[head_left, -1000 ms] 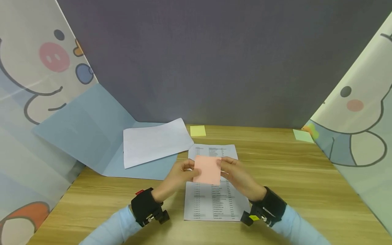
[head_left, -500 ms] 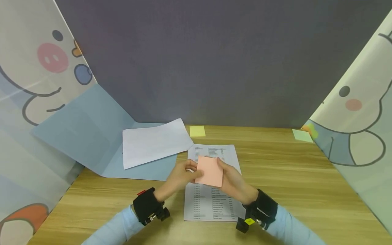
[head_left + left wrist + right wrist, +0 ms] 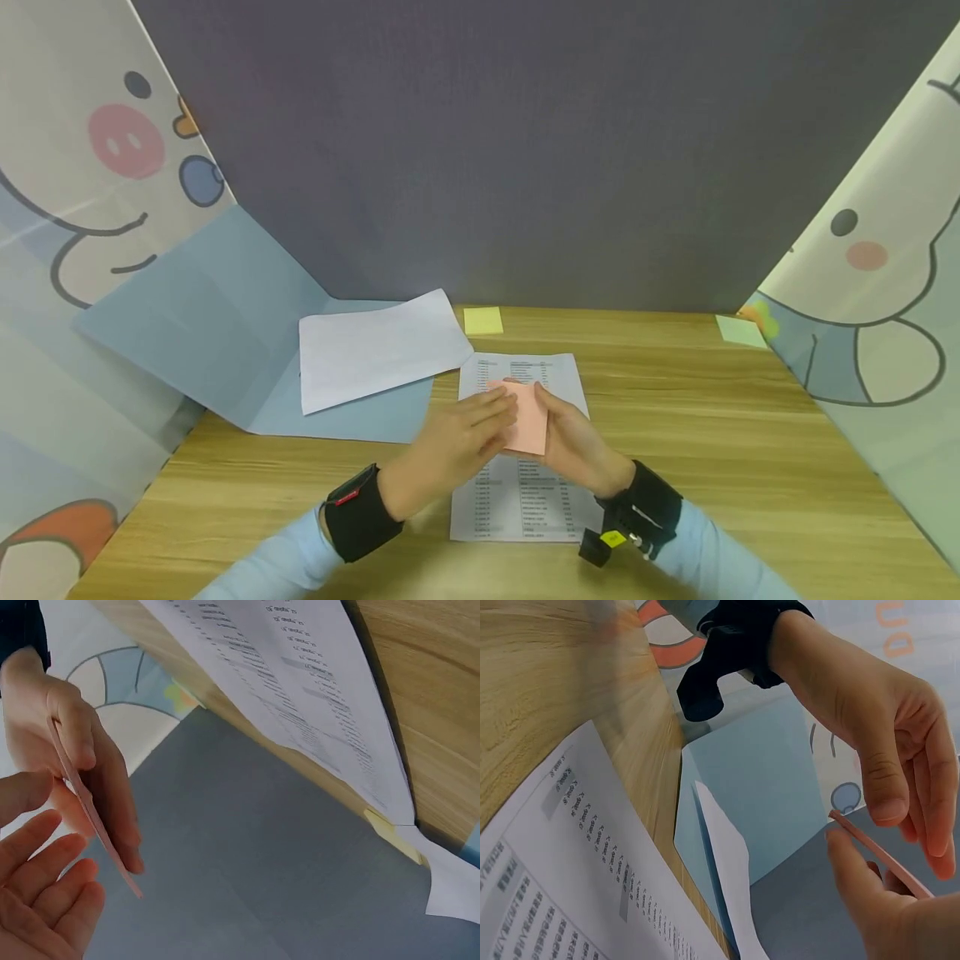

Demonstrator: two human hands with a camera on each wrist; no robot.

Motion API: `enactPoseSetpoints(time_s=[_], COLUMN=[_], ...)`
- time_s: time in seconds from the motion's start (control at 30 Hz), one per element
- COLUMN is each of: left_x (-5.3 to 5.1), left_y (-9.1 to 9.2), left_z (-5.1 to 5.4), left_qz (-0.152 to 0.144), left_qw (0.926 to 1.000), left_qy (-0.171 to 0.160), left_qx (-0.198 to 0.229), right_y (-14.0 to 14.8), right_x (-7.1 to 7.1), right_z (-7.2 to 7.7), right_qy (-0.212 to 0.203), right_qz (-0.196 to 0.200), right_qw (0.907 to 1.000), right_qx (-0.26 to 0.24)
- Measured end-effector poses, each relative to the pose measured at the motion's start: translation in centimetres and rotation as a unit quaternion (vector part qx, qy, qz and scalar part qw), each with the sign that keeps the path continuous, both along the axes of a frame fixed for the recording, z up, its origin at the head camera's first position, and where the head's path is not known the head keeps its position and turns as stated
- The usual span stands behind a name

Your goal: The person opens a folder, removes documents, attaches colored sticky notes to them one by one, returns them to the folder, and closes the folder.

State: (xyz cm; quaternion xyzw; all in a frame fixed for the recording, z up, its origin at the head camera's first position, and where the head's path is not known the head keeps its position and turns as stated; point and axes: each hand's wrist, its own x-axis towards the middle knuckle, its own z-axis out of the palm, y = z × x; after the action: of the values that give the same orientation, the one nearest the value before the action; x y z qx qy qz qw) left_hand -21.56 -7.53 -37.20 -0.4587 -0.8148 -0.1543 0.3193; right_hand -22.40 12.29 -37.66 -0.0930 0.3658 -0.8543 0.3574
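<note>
Nearest me, both wrists wear black straps, the left one (image 3: 363,512) and the right one (image 3: 647,510); a black block (image 3: 703,697) on the left strap shows only from the right wrist. The right hand (image 3: 581,437) pinches a pink note (image 3: 531,421) between thumb and fingers, up above the worktop (image 3: 712,458). The left hand (image 3: 450,437) is spread, fingers nearly straight, gripping nothing. From the head its fingers cover the note's left half; both wrist views catch the note edge-on, those fingers close beside it, though I can't tell whether any touches. Below lies a printed sheet (image 3: 517,512).

Farther left, a blue folder (image 3: 217,317) stands open with a white sheet (image 3: 382,350) on it; the right wrist's view shows that sheet bowed. At the far edge are a yellow note (image 3: 483,321) and, far right, a green note (image 3: 741,332). A grey panel (image 3: 525,150) rises behind.
</note>
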Motion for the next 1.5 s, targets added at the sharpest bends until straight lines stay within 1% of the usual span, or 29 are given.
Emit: enactPoseSetpoints(time_s=[0.07, 0.1, 0.27, 0.43, 0.57, 0.73, 1.0, 1.1, 1.17, 1.23, 1.33, 1.43, 1.5], left_x=[0.2, 0.4, 0.8, 0.9, 0.9, 1.0, 1.1, 1.1, 1.0, 0.9, 0.8, 0.8, 0.8], left_y=[0.3, 0.3, 0.5, 0.6, 0.5, 0.4, 0.4, 0.5, 0.4, 0.4, 0.2, 0.2, 0.3], left_z=[-0.1, -0.1, -0.2, -0.6, -0.7, -0.8, -0.9, -1.0, -1.0, -1.0, -1.0, -1.2, -1.3], left_qz=[-0.006, -0.006, -0.004, -0.001, -0.004, 0.001, 0.000, 0.006, 0.010, 0.015, 0.017, 0.017, 0.016], left_qw=[0.9994, 0.9991, 0.9990, 0.9991, 0.9994, 0.9994, 0.9996, 0.9994, 0.9995, 0.9998, 0.9998, 0.9996, 0.9996], left_qy=[0.031, 0.036, 0.029, 0.027, 0.015, 0.006, 0.010, 0.016, 0.017, 0.012, 0.005, 0.006, 0.010], left_qx=[-0.016, -0.020, -0.033, -0.033, -0.031, -0.033, -0.027, -0.030, -0.024, -0.011, 0.013, 0.022, 0.022], right_y=[-0.1, -0.1, -0.2, -0.1, -0.1, -0.1, -0.2, -0.1, 0.0, 0.2, 0.3, 0.2, 0.0], right_x=[0.0, 0.0, 0.0, 0.1, 0.2, 0.2, 0.4, 0.4, 0.5, 0.7, 1.0, 1.4, 1.5], right_z=[0.0, 0.0, 0.1, 0.0, -0.1, -0.1, -0.1, -0.2, -0.4, -0.6, -0.8, -0.9, -1.0], right_qy=[0.002, 0.003, 0.006, 0.001, 0.001, 0.002, 0.006, 0.006, 0.007, 0.018, 0.057, 0.099, 0.110], right_qz=[0.002, 0.002, 0.003, 0.006, 0.010, 0.016, 0.005, 0.014, 0.023, 0.027, 0.021, -0.001, -0.018], right_qw=[1.0000, 1.0000, 0.9999, 1.0000, 0.9999, 0.9998, 0.9998, 0.9999, 0.9995, 0.9988, 0.9979, 0.9948, 0.9920], right_qx=[-0.001, 0.001, 0.014, 0.005, -0.005, -0.010, 0.019, 0.001, -0.021, -0.036, -0.025, 0.021, 0.059])
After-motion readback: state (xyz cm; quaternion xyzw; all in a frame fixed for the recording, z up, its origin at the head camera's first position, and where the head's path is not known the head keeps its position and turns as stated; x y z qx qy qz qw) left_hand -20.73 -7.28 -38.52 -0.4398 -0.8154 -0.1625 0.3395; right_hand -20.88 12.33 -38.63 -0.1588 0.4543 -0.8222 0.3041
